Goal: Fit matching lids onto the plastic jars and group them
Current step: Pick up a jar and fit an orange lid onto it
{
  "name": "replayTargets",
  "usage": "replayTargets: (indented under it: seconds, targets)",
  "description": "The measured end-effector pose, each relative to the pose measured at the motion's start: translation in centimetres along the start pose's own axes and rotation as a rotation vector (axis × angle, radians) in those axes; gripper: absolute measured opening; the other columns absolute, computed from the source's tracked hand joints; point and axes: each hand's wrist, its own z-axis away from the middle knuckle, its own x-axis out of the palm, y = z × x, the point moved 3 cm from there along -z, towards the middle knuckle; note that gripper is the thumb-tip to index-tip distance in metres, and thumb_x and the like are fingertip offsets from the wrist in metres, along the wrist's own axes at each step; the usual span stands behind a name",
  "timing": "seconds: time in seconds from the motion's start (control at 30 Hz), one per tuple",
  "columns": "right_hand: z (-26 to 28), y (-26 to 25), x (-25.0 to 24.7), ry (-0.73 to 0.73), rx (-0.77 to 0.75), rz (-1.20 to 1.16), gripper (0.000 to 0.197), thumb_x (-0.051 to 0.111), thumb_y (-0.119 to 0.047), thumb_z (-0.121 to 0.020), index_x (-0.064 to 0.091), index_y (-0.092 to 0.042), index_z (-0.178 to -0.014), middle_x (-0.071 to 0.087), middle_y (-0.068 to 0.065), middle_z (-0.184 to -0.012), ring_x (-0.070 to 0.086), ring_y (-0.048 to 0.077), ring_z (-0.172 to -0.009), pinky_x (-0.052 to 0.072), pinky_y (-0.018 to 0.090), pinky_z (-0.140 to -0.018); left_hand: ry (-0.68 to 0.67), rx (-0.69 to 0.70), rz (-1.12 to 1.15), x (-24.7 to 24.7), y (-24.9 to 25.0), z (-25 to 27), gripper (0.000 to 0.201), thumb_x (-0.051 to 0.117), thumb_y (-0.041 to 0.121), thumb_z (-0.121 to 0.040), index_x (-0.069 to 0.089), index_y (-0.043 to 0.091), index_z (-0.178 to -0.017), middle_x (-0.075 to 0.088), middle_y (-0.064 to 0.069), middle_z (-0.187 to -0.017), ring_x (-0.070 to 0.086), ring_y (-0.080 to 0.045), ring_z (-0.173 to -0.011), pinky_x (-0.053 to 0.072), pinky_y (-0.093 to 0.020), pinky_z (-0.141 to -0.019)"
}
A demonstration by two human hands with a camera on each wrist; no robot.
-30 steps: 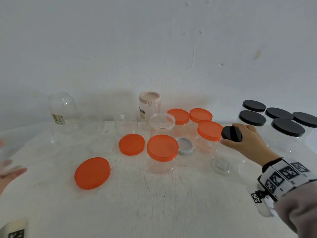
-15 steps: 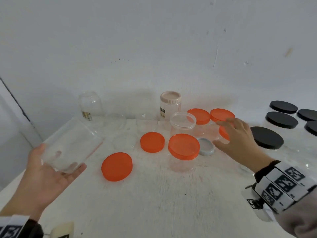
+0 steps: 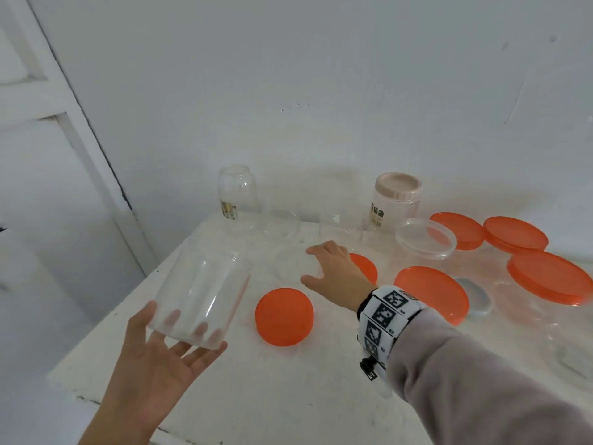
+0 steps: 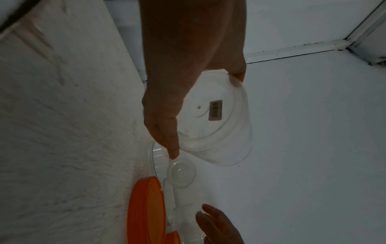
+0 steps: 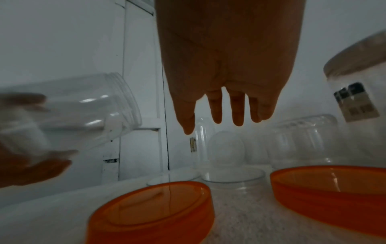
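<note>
Left hand (image 3: 154, 358): fingers (image 3: 200, 330) spread and cupped under the base of a clear jar (image 3: 203, 293), held tilted above the worktop (image 3: 288, 396) at its 9 o'clock edge. Right hand (image 3: 333, 274): fingers apart, empty, hovering over a clear lid (image 3: 290, 264) lying flat at 12 o'clock. Two loose orange lids (image 3: 284, 316) lie just beside, at 6 and 3 o'clock of the hand.

Judgement: check that lid's diameter against the jar mouth before pinching its rim. The jar sits near the worktop edge; bring it inward. Capped jars crowd 2 o'clock; open room lies at 6 o'clock.
</note>
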Motion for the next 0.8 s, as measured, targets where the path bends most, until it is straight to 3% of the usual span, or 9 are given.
replayTargets:
  seconds: [0.13,0.27,0.47,0.57,0.7,0.8]
  targets:
    - [-3.4,0.1,1.7,-0.134,0.064,0.069,0.063,0.055,-0.041,-0.093,0.032,-0.015,-0.145,0.035,0.01,-0.143,0.031,0.029,-0.133,0.034,0.04,-0.105,0.033,-0.023,0.018,-0.5,0.2,-0.2,0.062,0.065,0.055,-0.068,0.053,0.023,-0.119,0.055,-0.023,-0.115,0.062,-0.047,-0.103,0.053,-0.062,-0.076]
    - [-5.9,0.3,2.8,-0.219,0.102,0.142,0.064,0.055,-0.043,-0.092,0.031,-0.016,-0.145,0.034,0.012,-0.143,0.033,0.03,-0.132,0.037,0.04,-0.101,0.098,-0.025,0.016,-0.4,0.4,-0.9,0.075,0.064,0.056,-0.066,0.052,0.013,-0.127,0.06,-0.027,-0.118,0.062,-0.041,-0.107,0.055,-0.053,-0.083]
    - [-7.9,0.9,4.3,-0.349,0.18,0.258,0.082,0.064,-0.056,-0.082,0.026,-0.022,-0.147,0.028,0.013,-0.146,0.028,0.032,-0.135,0.036,0.047,-0.103,0.146,-0.065,-0.005,-0.2,-0.3,-2.2,0.077,0.068,0.048,-0.065,0.048,0.01,-0.13,0.062,-0.031,-0.115,0.063,-0.039,-0.107,0.053,-0.056,-0.079]
    - [-8.3,1.1,4.6,-0.344,0.208,0.28,0.09,0.068,-0.059,-0.076,0.024,-0.023,-0.146,0.032,0.014,-0.143,0.032,0.033,-0.133,0.036,0.048,-0.104,0.144,-0.076,0.01,-0.3,-0.7,-2.6,0.079,0.07,0.039,-0.066,0.044,0.008,-0.134,0.052,-0.031,-0.131,0.062,-0.041,-0.109,0.05,-0.061,-0.082]
    - [-8.3,0.8,4.5,-0.284,0.222,0.276,0.089,0.073,-0.054,-0.075,0.026,-0.018,-0.142,0.038,0.011,-0.136,0.041,0.03,-0.125,0.039,0.044,-0.1,0.091,-0.109,0.014,0.0,-1.3,-2.6,0.079,0.074,0.032,-0.062,0.046,0.003,-0.13,0.055,-0.035,-0.124,0.061,-0.045,-0.107,0.05,-0.064,-0.08]
    - [-7.9,0.5,3.9,-0.246,0.244,0.239,0.094,0.075,-0.05,-0.074,0.023,-0.014,-0.143,0.035,0.013,-0.137,0.038,0.031,-0.126,0.04,0.043,-0.1,0.082,-0.088,-0.019,0.2,-1.7,-2.4,0.081,0.073,0.026,-0.063,0.043,-0.005,-0.132,0.048,-0.036,-0.131,0.059,-0.045,-0.112,0.05,-0.063,-0.082]
